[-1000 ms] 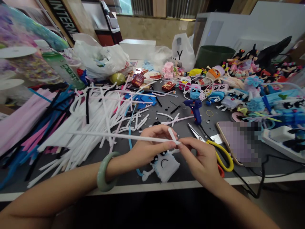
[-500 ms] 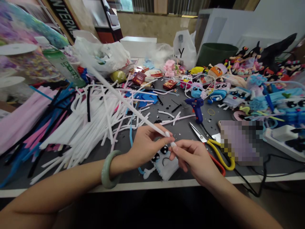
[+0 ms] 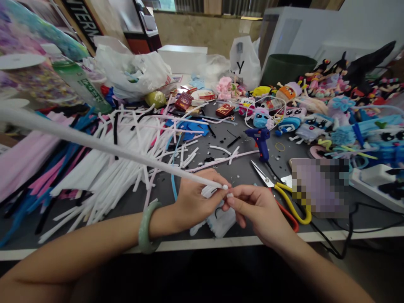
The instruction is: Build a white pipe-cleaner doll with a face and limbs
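Note:
A long white pipe cleaner (image 3: 126, 153) runs from the upper left down to my left hand (image 3: 195, 198), which pinches it near its small curled tip. My right hand (image 3: 259, 210) is closed, thumb against fingers, on a small white fuzzy piece (image 3: 230, 195) right beside that tip. Whether this piece joins the pipe cleaner cannot be made out. Both hands hover close together over the table's front part. Under them lies a white fuzzy figure (image 3: 223, 223) with a curved black mouth line, partly hidden by my left hand.
Loose white pipe cleaners (image 3: 110, 181) cover the left, beside pink, blue and black ones. A blue glue gun (image 3: 260, 141), scissors (image 3: 284, 193), a blurred flat object (image 3: 318, 187) and a power strip (image 3: 378, 189) lie right. Finished fuzzy figures (image 3: 312, 128) crowd the far right.
The long pipe cleaner has swung lower and toward me on the left. My left hand has turned slightly, hiding the figure's black eyes. The right hand has barely moved.

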{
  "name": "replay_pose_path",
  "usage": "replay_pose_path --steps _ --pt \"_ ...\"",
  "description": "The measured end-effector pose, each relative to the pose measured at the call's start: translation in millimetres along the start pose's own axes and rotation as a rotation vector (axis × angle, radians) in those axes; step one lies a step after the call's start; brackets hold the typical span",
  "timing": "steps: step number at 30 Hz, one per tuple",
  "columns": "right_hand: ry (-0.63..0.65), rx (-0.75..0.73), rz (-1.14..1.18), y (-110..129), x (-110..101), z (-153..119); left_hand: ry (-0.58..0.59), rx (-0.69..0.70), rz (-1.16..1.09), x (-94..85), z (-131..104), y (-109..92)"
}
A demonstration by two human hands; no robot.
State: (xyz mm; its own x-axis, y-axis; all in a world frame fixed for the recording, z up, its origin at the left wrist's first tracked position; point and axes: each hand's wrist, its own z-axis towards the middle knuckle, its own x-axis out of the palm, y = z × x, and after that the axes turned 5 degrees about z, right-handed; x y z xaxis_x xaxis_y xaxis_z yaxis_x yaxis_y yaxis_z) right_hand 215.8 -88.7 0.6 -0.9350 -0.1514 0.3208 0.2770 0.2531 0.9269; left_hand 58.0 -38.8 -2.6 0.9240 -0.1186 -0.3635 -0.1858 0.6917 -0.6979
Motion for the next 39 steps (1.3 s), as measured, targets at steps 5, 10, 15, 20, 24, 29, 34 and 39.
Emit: replay_pose_path --steps 5,10,15,20,24,29,34,39 --pt "-0.056 -0.071 0.02 -4 1 4 -0.007 -0.048 -0.008 0.8 -1 0" --pt "-0.1 -0.105 -0.152 -3 2 4 -0.027 -0.106 0.023 1.9 -1 -4" --pt "-0.127 -0.086 -0.168 -5 3 4 -0.022 -0.142 0.053 3.6 -3 -8" --pt "-0.145 -0.092 -0.197 -7 3 5 -0.001 -0.186 0.116 3.2 -7 -10" --pt "-0.146 -0.095 -0.213 -7 4 4 0.023 -0.19 0.178 3.3 -10 -13" --pt "-0.133 -0.079 -0.2 -5 5 3 0.009 -0.161 0.18 3.5 -11 -15" --pt "-0.135 -0.08 -0.205 -6 4 4 0.043 -0.158 0.174 1.2 -8 -12" --pt "-0.132 -0.05 -0.167 -6 3 6 0.043 -0.26 -0.066 4.5 -8 -6"
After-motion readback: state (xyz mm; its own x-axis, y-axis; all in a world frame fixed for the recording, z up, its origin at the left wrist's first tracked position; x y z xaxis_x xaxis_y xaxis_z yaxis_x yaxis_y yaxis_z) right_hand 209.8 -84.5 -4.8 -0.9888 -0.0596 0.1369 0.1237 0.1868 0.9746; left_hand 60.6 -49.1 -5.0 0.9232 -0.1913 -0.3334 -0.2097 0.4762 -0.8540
